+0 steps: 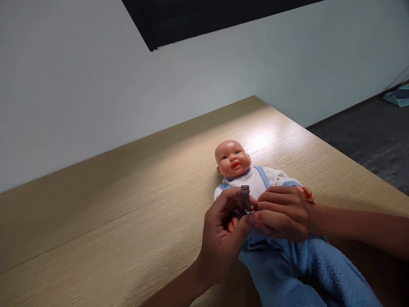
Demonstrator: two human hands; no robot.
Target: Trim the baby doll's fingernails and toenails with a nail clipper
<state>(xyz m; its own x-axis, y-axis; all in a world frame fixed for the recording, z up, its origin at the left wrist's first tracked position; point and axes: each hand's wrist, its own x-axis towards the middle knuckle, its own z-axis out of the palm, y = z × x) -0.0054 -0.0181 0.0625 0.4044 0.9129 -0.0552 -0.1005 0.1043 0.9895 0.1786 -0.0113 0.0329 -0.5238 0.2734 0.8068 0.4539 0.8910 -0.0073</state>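
A baby doll [233, 160] in a white top and blue trousers lies on its back on the wooden table [128, 204]. Above its belly, my left hand [220, 234] pinches what looks like a wristwatch [245, 198] with a grey metal band, its thumb near a shiny edge. My right hand [283, 213] meets it from the other side, fingers closed together at the watch's lower part; its fingertips are partly hidden. One small doll hand [233, 224] shows inside the curve of my left hand. Whether the band goes around the doll's wrist, I cannot tell.
A pale wall [79, 85] runs along the table's far side, with a dark-framed panel [223, 19] above. Beyond the table's right edge lies the dark floor [351, 136], with a light-blue object [398, 96] by the wall.
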